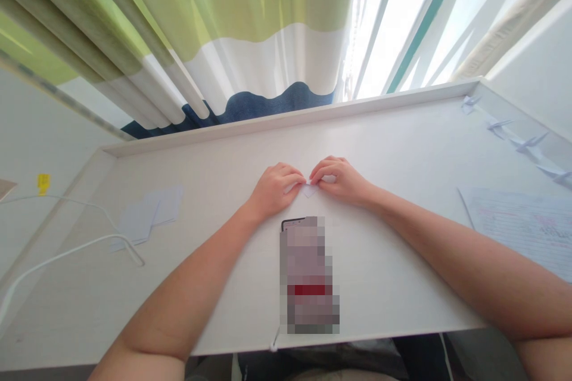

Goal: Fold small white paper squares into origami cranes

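A small folded piece of white paper [309, 191] lies on the white desk [232, 154], between my two hands. My left hand [277, 186] pinches its left side, thumb and fingertips pressed together. From the other side my right hand [338, 177] pinches it too, with the fingers curled. The fingers cover much of the paper, and its lower tip points toward me. Just below my hands lies a phone [308, 273], its screen blurred by large blocks.
Loose white paper sheets [138, 217] lie at the left beside a white cable [75, 245]. Several folded paper shapes [531, 142] line the right edge, above a written sheet [518, 220]. A raised rim [250, 121] borders the back, before the curtain [268, 53].
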A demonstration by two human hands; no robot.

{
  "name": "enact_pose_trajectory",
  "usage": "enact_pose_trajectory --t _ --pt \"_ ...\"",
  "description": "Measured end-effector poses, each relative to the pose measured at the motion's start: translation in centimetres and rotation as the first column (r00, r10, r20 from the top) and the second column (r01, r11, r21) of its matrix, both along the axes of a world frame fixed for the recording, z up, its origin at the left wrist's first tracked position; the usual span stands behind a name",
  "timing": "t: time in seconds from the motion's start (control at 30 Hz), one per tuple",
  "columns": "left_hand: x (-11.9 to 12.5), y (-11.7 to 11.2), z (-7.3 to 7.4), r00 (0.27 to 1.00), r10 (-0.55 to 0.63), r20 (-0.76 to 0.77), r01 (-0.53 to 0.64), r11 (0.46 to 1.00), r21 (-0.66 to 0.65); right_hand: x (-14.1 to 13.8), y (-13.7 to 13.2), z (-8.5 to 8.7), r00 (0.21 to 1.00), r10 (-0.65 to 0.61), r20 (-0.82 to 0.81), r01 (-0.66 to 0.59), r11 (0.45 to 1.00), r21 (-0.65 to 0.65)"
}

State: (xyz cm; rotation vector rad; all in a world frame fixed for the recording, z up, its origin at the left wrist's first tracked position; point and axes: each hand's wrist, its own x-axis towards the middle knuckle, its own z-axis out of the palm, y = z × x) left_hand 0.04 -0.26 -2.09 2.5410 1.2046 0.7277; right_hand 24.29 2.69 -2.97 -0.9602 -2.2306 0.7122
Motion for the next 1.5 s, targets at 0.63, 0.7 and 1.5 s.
enact_pose_trajectory --t 0.63,0.7,1.5 --pt "-0.02 -0.27 0.28 0.998 -0.066 -0.005 0.066 0.997 0.026 -0.33 -0.80 0.10 0.992 -0.098 0.082 0.092 0.992 0.082" --pt "-0.21 -0.11 0.31 0.997 -0.057 0.044 0.058 0.998 -0.019 -0.37 -0.76 -0.03 0.990 -0.092 0.109 0.084 0.993 0.078" --pt "0.01 0.14 0.63 0.926 0.157 0.342 -0.038 0.943 -0.330 -0.29 -0.33 -0.31 0.976 -0.092 -0.198 0.112 0.990 0.091"
